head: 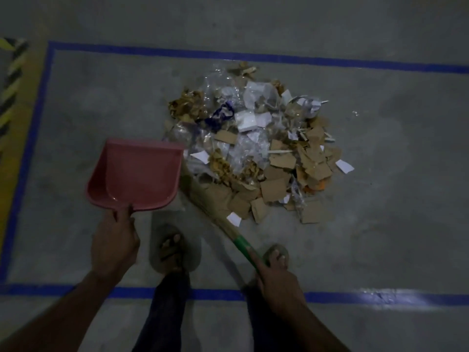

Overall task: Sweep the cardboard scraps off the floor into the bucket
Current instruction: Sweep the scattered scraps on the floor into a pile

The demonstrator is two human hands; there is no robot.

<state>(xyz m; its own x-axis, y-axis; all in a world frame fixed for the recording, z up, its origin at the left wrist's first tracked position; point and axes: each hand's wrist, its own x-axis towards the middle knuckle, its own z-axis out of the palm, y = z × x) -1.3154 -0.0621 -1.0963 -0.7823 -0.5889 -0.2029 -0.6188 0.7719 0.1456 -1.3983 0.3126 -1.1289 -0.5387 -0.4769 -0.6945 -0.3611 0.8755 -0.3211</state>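
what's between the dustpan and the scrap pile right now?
In the head view, the broom: its bristle end runs up between the pink dustpan and the scrap pile, with the right hand holding its green handle.

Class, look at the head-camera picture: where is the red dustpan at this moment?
The red dustpan is left of centre in the head view, gripped by the left hand at its handle, its open edge beside the left side of the scrap pile.
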